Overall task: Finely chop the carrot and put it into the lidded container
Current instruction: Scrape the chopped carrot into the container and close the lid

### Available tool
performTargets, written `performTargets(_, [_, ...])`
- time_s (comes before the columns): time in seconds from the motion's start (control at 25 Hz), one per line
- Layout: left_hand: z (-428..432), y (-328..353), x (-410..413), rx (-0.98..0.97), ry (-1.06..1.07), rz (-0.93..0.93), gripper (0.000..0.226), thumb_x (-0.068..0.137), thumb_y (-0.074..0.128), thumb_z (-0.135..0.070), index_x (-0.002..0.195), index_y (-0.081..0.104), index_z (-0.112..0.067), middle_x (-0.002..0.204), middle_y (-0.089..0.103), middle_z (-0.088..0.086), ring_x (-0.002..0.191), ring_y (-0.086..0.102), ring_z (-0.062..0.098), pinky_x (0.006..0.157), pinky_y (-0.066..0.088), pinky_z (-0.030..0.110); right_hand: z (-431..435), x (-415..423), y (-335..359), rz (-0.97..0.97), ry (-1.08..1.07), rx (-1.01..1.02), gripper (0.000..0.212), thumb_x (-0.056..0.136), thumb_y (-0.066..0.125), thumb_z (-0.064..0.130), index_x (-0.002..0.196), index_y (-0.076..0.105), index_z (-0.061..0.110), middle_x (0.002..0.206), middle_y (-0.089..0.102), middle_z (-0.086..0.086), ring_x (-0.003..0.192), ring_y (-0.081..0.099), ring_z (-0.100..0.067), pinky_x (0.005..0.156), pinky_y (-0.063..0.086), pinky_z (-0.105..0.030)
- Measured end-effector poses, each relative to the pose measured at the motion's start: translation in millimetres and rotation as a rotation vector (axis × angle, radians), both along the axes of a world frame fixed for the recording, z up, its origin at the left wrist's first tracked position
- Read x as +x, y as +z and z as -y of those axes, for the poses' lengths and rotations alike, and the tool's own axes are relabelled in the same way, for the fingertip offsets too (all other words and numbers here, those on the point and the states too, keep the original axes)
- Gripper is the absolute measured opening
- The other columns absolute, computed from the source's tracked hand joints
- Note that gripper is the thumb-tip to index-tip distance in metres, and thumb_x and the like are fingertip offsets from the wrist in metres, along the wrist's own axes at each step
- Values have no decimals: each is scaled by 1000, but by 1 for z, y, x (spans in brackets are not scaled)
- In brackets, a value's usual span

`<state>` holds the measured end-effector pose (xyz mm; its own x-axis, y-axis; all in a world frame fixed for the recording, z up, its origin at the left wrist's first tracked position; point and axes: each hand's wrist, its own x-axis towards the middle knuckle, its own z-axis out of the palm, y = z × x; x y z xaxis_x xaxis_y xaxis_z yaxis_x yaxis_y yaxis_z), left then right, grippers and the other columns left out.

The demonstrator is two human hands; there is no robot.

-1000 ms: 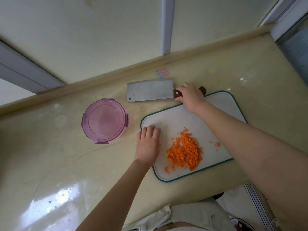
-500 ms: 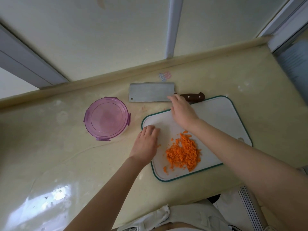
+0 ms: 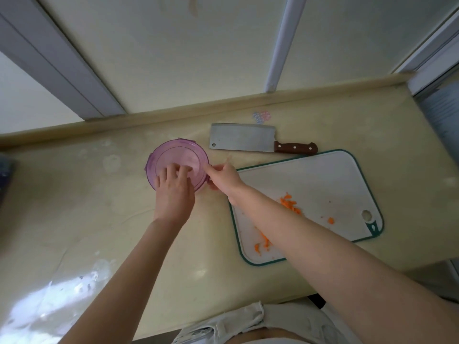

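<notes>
left hand (image 3: 173,194) has its fingers spread flat on the purple lid (image 3: 171,155). right hand (image 3: 226,176) pinches its 3 o'clock edge, fingers curled.

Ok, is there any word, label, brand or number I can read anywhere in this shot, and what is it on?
None readable.
On the counter, a pastel mark near the cleaver: too blurred to read.
On the cutting board, a white symbol in the teal corner: no letters made out.
On the purple lid: no print seen; the left hand covers part.
On the cleaver: no marking visible.
</notes>
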<state>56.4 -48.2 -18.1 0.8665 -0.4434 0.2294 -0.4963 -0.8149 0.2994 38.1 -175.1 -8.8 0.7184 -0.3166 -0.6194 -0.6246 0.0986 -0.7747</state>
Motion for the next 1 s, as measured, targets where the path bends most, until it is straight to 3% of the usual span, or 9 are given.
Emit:
performTargets(0.16, [-6,1,-3,26,-48,-8,21,78,52,0,96,61,-5,95,56,18,82,52,37,71,43,43,-8,6,-5,-50,-30,12,17,90,56,20,81,61,6,82,58,-10,78,51,-22,74,42,-33])
performTargets(0.28, [-13,2,-10,27,-83,-54,25,76,61,4,99,62,-5,98,56,18,86,52,37,74,43,45,-6,-7,-13,-113,17,0,43,79,54,21,112,54,-6,95,54,-12,85,48,-22,70,42,-31])
performTargets(0.36, [-17,1,-19,50,-80,-43,26,75,63,3,99,62,-5,99,57,18,86,53,38,76,44,46,1,-28,-12,-106,96,-46,29,85,55,19,106,50,-1,89,52,-10,81,46,-21,66,37,-28])
performTargets(0.52, [-27,0,-37,8,-21,-74,25,82,52,-6,105,60,-8,105,55,17,93,51,36,80,42,45,16,-66,-9,-111,216,-175,21,94,54,21,109,49,7,101,57,-8,94,55,-24,87,43,-38])
performTargets(0.64, [-37,2,-46,-248,137,-358,27,92,49,-10,119,53,-7,112,48,14,101,46,30,88,38,39,17,-71,-11,-85,205,-242,29,95,53,22,116,55,3,111,60,-11,106,56,-27,96,43,-40])
performTargets(0.72, [-41,3,-47,-466,289,-568,30,93,51,-19,119,47,-5,109,46,9,96,48,24,82,38,31,12,-69,-13,-78,200,-289,32,95,53,23,118,56,2,115,61,-12,107,56,-28,93,42,-36])
performTargets(0.84, [-48,-2,-38,-494,395,-727,26,92,53,-33,100,51,-8,92,55,4,84,52,22,71,36,28,7,-68,-14,-81,194,-317,30,95,53,24,114,60,2,113,64,-14,102,59,-28,89,44,-34])
performTargets(1.0, [-58,-13,-29,-599,382,-902,37,89,57,-40,77,45,-8,65,45,4,59,43,22,56,37,30,7,-69,-9,-81,184,-287,28,94,54,23,110,64,3,104,66,-13,105,61,-34,96,47,-45])
